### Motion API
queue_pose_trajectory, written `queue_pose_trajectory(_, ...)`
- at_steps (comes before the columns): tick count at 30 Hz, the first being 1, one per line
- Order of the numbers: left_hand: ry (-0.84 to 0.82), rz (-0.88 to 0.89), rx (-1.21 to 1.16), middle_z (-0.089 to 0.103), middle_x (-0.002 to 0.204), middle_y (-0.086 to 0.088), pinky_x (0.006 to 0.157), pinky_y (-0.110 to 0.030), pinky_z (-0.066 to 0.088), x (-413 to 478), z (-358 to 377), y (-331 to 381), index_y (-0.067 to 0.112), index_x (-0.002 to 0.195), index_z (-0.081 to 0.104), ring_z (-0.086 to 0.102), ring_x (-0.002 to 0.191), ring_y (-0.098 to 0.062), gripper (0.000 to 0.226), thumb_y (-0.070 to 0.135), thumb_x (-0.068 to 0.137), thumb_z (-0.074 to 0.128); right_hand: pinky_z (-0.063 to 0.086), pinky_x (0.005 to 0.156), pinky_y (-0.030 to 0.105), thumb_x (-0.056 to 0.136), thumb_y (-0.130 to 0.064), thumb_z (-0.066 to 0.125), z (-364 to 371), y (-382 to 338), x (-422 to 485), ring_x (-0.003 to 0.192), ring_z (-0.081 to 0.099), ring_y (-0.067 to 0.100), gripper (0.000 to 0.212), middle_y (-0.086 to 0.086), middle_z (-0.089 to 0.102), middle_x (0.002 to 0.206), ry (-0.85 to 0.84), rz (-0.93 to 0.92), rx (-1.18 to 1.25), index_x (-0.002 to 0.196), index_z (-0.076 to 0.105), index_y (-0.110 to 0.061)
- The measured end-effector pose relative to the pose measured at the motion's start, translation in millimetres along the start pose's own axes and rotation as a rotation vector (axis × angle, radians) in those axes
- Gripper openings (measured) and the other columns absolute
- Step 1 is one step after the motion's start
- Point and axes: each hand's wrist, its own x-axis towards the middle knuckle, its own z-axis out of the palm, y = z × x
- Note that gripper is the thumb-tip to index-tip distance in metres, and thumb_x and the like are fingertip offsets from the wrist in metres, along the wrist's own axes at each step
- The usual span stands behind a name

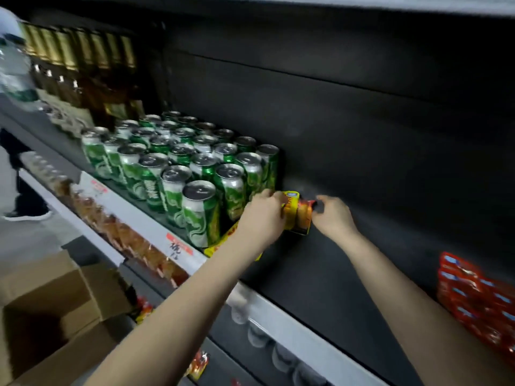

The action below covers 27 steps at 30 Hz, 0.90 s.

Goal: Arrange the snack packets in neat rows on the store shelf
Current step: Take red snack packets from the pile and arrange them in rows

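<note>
A yellow-and-orange snack packet [296, 214] stands upright on the dark store shelf [320, 263], just right of the green cans. My left hand [260, 215] grips its left side from the front. My right hand [333, 211] pinches its right top corner. More yellow packets [223, 243] lie under my left wrist at the shelf's front edge. A stack of red snack packets [479, 296] sits at the right end of the same shelf.
Green drink cans [181, 162] fill the shelf's left part, with amber bottles [92, 68] behind them. An open cardboard box [53, 310] stands on the floor at lower left. Lower shelves hold orange packets [119, 232] and cups [239, 305].
</note>
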Motion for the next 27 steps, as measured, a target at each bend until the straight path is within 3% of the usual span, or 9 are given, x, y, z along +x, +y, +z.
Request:
queue_pose_trajectory(5, -0.188, 0.056, 0.186, 0.049, 0.132, -0.01, 0.099, -0.04, 0.038, 18, 31, -7, 0.013, 0.124, 0.05, 0.045, 0.124, -0.032, 0.041, 0.036, 0.09, 0.049, 0.037, 0.1, 0.027, 0.085, -0.014, 0.057, 26, -2, 31, 0.125, 0.048, 0.028, 0.052, 0.013, 0.055, 0.133, -0.018, 0.221, 0.175, 0.136, 0.046, -0.01)
queue_pose_trajectory(11, -0.097, 0.097, 0.236, 0.046, 0.135, -0.004, 0.1, -0.039, 0.033, 23, 46, -14, 0.021, 0.126, 0.05, 0.04, 0.126, -0.029, 0.042, 0.041, 0.089, 0.048, 0.042, 0.098, 0.026, 0.081, -0.007, 0.059, 32, 5, 45, 0.117, 0.055, 0.024, 0.051, 0.008, 0.061, 0.124, -0.022, 0.23, 0.253, 0.13, 0.051, -0.016)
queue_pose_trajectory(16, -0.073, 0.121, 0.176, 0.043, 0.14, -0.004, 0.105, -0.038, 0.031, 27, 41, 7, 0.025, 0.132, 0.044, 0.04, 0.125, -0.03, 0.046, 0.041, 0.089, 0.048, 0.045, 0.098, 0.028, 0.08, -0.003, 0.052, 13, 28, 44, 0.111, 0.059, 0.022, 0.051, 0.007, 0.065, 0.117, 0.075, 0.254, 0.324, 0.128, 0.053, -0.02)
queue_pose_trajectory(20, -0.038, 0.125, -0.07, 0.048, 0.131, -0.014, 0.102, -0.035, 0.034, 34, 36, 38, 0.013, 0.135, 0.041, 0.044, 0.123, -0.033, 0.051, 0.034, 0.09, 0.053, 0.049, 0.091, 0.031, 0.079, -0.003, 0.049, -24, 45, 28, 0.102, 0.061, 0.021, 0.051, 0.001, 0.063, 0.097, 0.114, 0.26, 0.374, 0.127, 0.053, -0.02)
queue_pose_trajectory(24, -0.085, 0.133, -0.329, 0.056, 0.122, -0.021, 0.093, -0.029, 0.033, 35, 45, 94, 0.003, 0.127, 0.046, 0.049, 0.117, -0.035, 0.044, 0.025, 0.091, 0.055, 0.051, 0.092, 0.048, 0.078, -0.008, 0.058, -84, 71, -14, 0.106, 0.061, 0.03, 0.054, 0.0, 0.058, 0.088, 0.134, 0.251, 0.452, 0.13, 0.05, -0.017)
queue_pose_trajectory(27, -0.179, 0.243, -0.483, 0.064, 0.11, -0.013, 0.079, -0.021, 0.04, 23, 57, 151, 0.008, 0.127, 0.049, 0.059, 0.106, -0.029, 0.039, 0.023, 0.091, 0.055, 0.049, 0.096, 0.046, 0.086, 0.001, 0.052, -137, 96, -60, 0.108, 0.06, 0.032, 0.045, 0.011, 0.062, 0.107, 0.178, 0.253, 0.385, 0.131, 0.049, -0.009)
